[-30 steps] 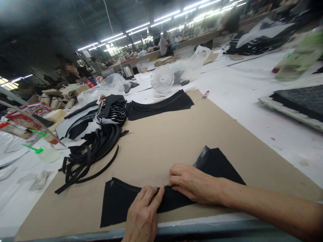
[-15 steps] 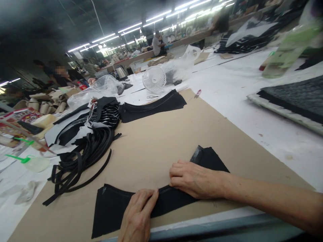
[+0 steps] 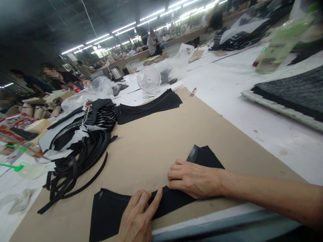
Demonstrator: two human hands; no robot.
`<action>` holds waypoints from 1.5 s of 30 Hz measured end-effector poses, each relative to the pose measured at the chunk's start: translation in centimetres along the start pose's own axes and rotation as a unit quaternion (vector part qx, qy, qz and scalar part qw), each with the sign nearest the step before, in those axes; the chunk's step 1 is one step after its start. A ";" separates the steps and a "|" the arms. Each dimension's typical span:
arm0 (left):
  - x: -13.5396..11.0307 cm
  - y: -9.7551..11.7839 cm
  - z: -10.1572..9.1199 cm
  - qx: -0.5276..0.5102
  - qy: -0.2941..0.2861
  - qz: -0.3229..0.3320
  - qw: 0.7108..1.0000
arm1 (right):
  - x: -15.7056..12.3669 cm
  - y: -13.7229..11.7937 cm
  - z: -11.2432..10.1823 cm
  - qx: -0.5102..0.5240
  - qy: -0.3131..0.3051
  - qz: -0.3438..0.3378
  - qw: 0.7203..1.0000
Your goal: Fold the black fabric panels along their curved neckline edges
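Note:
A curved black fabric piece [image 3: 107,211] lies on brown board near the table's front edge, its concave side away from me. A narrow folded band runs along that curved edge, with a shiny strip at the right end. My left hand [image 3: 138,213] rests on its middle, index finger stretched out and spread from the others, fingertips pressing at the curved edge. Just to the right, my right hand [image 3: 193,179] has its fingers curled together over the same edge, gripping it. Its thumb is hidden, and both hands cover part of the fabric.
Brown board [image 3: 151,144] covers the white table. Black strips [image 3: 83,161] lie coiled at left, beside a green-nozzled bottle [image 3: 30,170]. Further back are stacked black pieces [image 3: 148,109], a white fan [image 3: 148,79] and small pink-handled snips [image 3: 193,92]. Other people are in the background.
My left index finger has spread away from the other fingers along the fabric edge. My right hand stays at nearly the same spot. The whole view has shifted slightly.

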State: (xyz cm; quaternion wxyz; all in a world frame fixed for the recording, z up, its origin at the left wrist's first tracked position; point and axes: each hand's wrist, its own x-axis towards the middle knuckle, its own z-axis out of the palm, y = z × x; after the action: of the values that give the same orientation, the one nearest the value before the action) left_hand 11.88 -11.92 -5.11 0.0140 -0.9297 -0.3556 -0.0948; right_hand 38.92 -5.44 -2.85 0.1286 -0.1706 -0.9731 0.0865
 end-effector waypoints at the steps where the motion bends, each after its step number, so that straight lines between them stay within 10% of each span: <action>1: -0.1 0.1 0.1 0.018 -0.001 0.002 1.000 | 0.0 0.0 0.0 -0.003 0.000 -0.003 1.000; 19: -2.6 0.4 0.1 0.133 0.094 0.022 0.986 | 0.0 -0.1 0.1 -0.020 0.015 -0.020 0.999; 24: -1.9 1.3 -0.3 0.077 0.121 -0.098 0.985 | -0.1 -0.1 0.4 -0.022 0.025 -0.021 0.999; 33: -0.5 4.5 1.6 0.118 0.099 -0.085 0.984 | 0.0 -0.4 1.0 0.027 0.030 -0.003 0.999; 45: -4.0 1.5 0.7 0.211 0.039 -0.092 0.972 | 0.2 -0.7 0.6 0.039 0.022 0.014 0.999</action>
State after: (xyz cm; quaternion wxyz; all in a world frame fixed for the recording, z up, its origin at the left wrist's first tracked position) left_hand 10.12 -15.60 -6.52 0.2148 -0.8648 -0.4506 -0.0545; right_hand 38.38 -6.07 -3.25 0.1550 -0.1807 -0.9635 0.1221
